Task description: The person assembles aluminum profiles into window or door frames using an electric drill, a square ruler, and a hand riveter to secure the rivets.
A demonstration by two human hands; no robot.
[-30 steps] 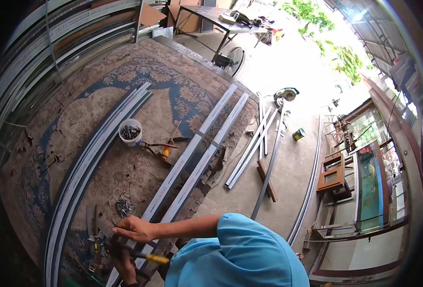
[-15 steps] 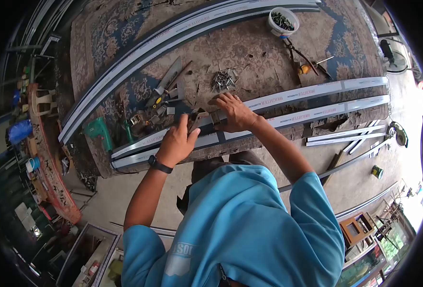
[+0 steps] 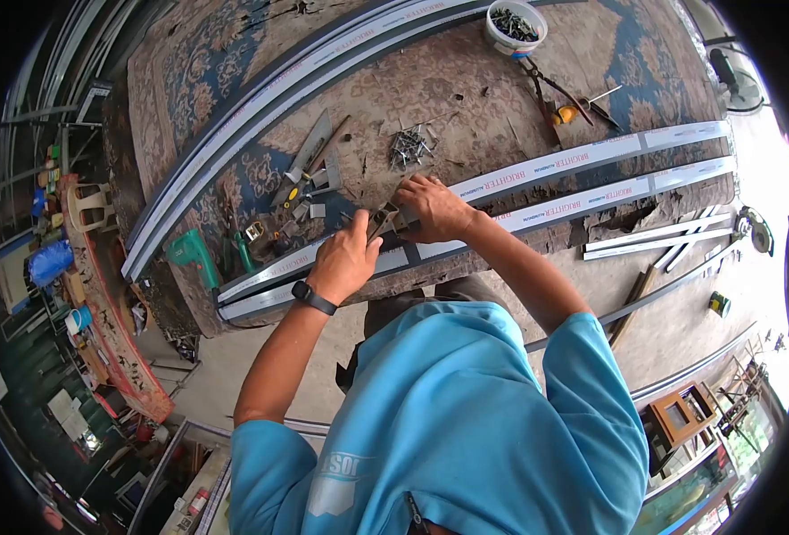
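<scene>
My left hand point(image 3: 342, 266), with a dark watch at the wrist, is closed on a small metal piece point(image 3: 380, 222) that sticks up beyond the fingers. Just to its right, my right hand point(image 3: 436, 210) curls over the near end of an upper white-labelled aluminium profile point(image 3: 537, 169), its fingers wrapped around it. The two hands nearly meet at a small metal part between them; its exact shape is unclear. A second labelled profile point(image 3: 582, 203) runs below, along the table's near edge. Past my fingers lies a pile of rivets or screws point(image 3: 411, 145).
Further labelled profiles point(image 3: 323, 67) cross the carpet-covered table point(image 3: 448, 89) at the back. A white bucket of small fasteners point(image 3: 516, 27) and pliers point(image 3: 550, 89) lie at the upper right. Left are a green power tool point(image 3: 195, 257), a hand saw point(image 3: 309, 152) and small metal pieces point(image 3: 309, 209).
The view has shifted a little. My left hand has moved slightly right, and its metal piece is now closer to my right hand. My right hand stays at the profile.
</scene>
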